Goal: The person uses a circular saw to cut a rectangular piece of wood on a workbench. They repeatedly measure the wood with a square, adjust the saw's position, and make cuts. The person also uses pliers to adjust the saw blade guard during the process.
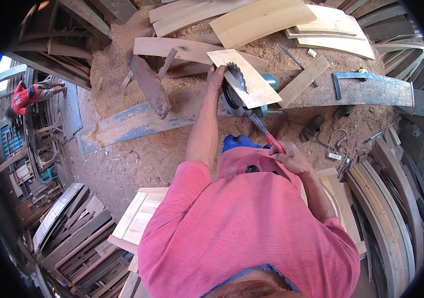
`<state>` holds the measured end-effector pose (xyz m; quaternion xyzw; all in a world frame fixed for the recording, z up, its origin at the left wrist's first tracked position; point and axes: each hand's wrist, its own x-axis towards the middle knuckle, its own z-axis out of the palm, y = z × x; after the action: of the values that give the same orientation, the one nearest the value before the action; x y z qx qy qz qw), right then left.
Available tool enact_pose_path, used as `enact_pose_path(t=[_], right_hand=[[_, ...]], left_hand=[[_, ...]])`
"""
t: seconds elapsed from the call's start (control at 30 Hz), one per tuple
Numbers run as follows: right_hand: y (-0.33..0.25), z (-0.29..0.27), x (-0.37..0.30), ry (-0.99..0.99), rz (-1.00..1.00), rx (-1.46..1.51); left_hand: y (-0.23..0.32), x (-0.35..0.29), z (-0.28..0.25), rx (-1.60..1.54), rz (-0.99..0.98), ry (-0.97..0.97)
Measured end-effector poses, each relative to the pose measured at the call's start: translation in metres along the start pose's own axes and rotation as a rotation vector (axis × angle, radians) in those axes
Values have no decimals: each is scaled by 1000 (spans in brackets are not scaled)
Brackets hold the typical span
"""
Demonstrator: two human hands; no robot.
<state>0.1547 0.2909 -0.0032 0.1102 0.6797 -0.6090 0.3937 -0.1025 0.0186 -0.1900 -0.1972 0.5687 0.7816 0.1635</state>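
Note:
A circular saw is turned up in front of me, its toothed blade (236,77) standing through a slot in a pale wooden base board (254,88). My left hand (216,78) grips the left edge of that board, close beside the blade; the fingertips are partly hidden. Below the board, the dark and teal saw body (270,81) shows in part. Closed in my right hand (293,158) are red-handled pliers (272,141). Their metal end reaches the saw's near side by the lower corner of the board; whether it grips anything there, I cannot tell.
Under the saw runs a long worn plank (137,124). A metal square (337,84) lies on its right part. Curved boards (261,22) and sawdust spread beyond. A white power strip (334,156) with a cord sits right. Another person (25,97) is far left.

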Motion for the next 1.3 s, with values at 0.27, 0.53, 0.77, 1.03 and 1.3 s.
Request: enact_pose_path(t=[0.27, 0.53, 0.77, 1.03, 1.3], right_hand=[[13, 1, 12, -64, 7, 211], [49, 12, 30, -431, 177, 1278], [19, 11, 9, -134, 110, 635], [-24, -8, -2, 1, -57, -170], [-9, -1, 11, -18, -17, -124]], left_hand=[[0, -1, -1, 14, 10, 3], [3, -3, 5, -14, 5, 15], [1, -1, -1, 1, -3, 15], [6, -6, 4, -1, -7, 15], [5, -5, 2, 13, 21, -8]])
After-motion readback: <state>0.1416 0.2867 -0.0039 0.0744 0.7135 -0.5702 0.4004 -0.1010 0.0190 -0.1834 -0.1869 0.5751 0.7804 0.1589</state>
